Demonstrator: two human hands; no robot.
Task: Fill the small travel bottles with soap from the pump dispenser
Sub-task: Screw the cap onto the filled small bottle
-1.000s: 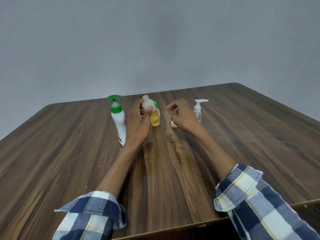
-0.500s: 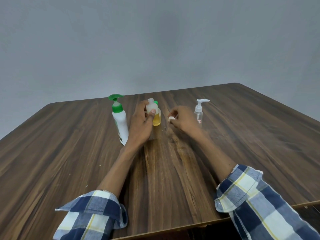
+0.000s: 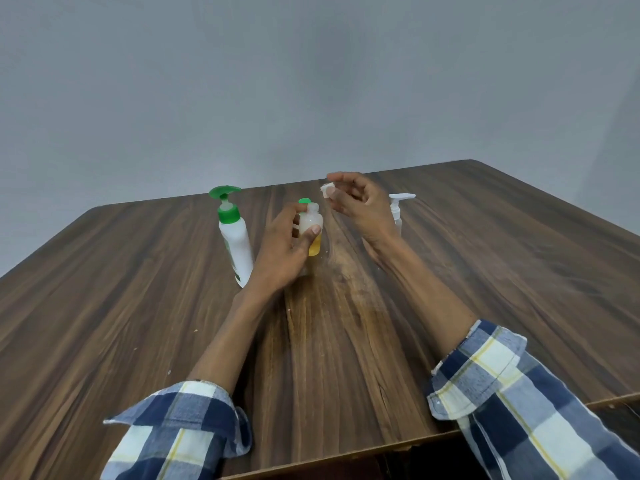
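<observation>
Travel bottle [image 3: 310, 221], upright and uncapped, was gripped by left hand [image 3: 284, 251] above the worktop [image 3: 138, 306]. Right hand [image 3: 360, 202] pinched its cap [image 3: 326, 189] just up-right of the neck; pump dispenser [image 3: 235, 237] stood just left.

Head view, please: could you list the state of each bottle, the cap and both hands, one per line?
Small translucent bottle: uncapped, gripped by left hand.
White cap: off, pinched by right hand above the table.
Green-pump dispenser: upright, untouched.
Yellow-filled bottle: upright, green-capped, behind the held bottle.
Clear pump bottle: upright, partly hidden.
</observation>
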